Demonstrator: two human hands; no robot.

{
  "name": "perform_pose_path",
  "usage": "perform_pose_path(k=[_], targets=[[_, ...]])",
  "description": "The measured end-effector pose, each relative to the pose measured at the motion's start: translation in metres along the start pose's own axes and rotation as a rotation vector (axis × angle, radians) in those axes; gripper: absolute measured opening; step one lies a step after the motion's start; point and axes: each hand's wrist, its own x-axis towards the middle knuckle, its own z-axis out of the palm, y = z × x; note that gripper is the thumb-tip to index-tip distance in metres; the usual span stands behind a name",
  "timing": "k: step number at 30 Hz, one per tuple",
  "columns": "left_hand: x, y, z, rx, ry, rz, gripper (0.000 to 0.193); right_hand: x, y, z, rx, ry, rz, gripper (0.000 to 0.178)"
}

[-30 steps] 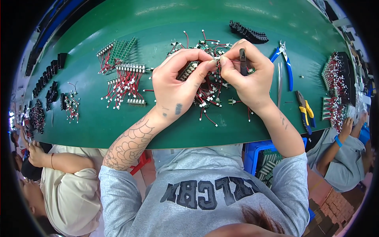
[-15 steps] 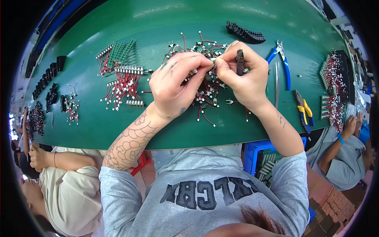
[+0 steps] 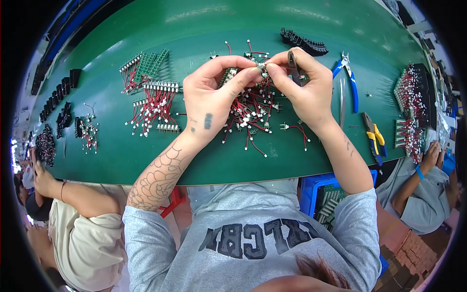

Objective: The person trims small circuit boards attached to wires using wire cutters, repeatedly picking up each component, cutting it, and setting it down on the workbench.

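Above a loose heap of small circuit boards with red-and-black wires and white plugs (image 3: 250, 114), my two hands meet fingertip to fingertip. My left hand (image 3: 214, 90) pinches a tiny whitish connector part (image 3: 261, 65) between thumb and forefinger. On the other side of that part, the thumb and forefinger of my right hand (image 3: 306, 90) are closed at its edge. A dark slim tool (image 3: 293, 68) is also tucked in my right hand, its tip pointing away from me; its other end is hidden. Fingers cover most of the small part.
Panels of green boards with wires (image 3: 160, 87) lie left. Blue-handled cutters (image 3: 352, 87), tweezers (image 3: 342, 102) and yellow-blue pliers (image 3: 372, 136) lie right. Black housings (image 3: 304, 42) sit at the back. A blue crate (image 3: 309, 194) stands below the table edge. Co-workers sit on both sides.
My left hand has rolled so that its thumb side shows more, and the small part between the fingertips is more visible. My right hand shifted slightly. The left co-worker's arm moved.
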Motion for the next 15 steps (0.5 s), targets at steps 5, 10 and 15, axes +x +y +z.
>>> perform_pose_path(k=[5, 10, 15], targets=[[0.0021, -0.0018, -0.0038, 0.04, -0.055, 0.006, 0.015, -0.0008, -0.0046, 0.0006, 0.028, 0.012, 0.045, 0.007], [0.003, -0.0012, -0.0076, 0.085, -0.108, 0.0, 0.017, 0.0009, -0.0033, -0.004, 0.023, -0.044, 0.019, 0.005], [0.0024, -0.0005, -0.0078, 0.089, -0.123, -0.003, 0.015, 0.0008, -0.004, -0.0052, 0.071, -0.098, 0.019, 0.004]])
